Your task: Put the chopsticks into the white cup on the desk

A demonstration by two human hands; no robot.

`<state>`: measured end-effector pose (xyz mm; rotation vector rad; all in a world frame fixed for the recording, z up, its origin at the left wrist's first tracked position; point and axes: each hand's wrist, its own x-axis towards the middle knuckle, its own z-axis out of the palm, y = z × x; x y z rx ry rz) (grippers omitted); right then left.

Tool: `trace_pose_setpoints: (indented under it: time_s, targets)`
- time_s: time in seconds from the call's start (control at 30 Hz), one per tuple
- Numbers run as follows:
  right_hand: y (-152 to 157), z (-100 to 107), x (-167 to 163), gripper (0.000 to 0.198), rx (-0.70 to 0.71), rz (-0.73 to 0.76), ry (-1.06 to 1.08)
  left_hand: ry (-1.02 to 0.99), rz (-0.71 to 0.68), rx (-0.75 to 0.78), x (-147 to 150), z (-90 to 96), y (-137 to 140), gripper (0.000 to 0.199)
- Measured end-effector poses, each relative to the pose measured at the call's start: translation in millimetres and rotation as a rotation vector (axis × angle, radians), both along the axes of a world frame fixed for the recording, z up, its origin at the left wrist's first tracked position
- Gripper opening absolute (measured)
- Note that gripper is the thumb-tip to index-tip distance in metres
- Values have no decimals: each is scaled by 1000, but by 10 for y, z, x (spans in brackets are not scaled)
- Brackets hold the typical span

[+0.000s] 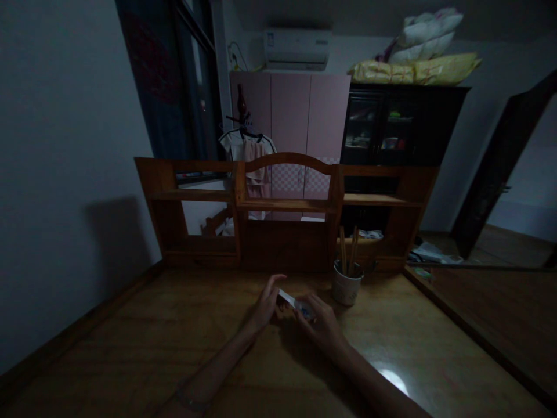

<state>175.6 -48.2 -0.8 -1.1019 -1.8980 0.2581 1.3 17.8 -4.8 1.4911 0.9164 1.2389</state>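
A small flat white object (287,298) with a blue-patterned part at its right end is held between my hands, just above the wooden tabletop. Its exact kind is too dim and small to make out. My right hand (321,320) is closed around the blue-patterned end, its fingers curled over the top. At the white end, my left hand (265,306) grips the edge, with the index finger raised and extended and the other fingers partly hidden underneath. To the right of my right hand stands a white patterned cup (346,289) with several wooden sticks (348,255) in it.
The wooden tabletop (209,360) is backed by a low wooden shelf unit (287,205). A wall (65,174) borders the left side. Behind are a pink wardrobe (289,110), a dark cabinet (409,125) and a clothes stand. The room is dim, and light glares at front right.
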Motion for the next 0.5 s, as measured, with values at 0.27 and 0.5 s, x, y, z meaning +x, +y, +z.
trace_pose_setpoints:
  time_s: [0.27, 0.5]
  targets:
    - [50, -67, -26, 14, 53, -30, 76, 20, 40, 5, 7, -51, 18, 35]
    - [57, -68, -26, 16, 113, 80, 128, 6, 41, -74, -4, -64, 31, 36]
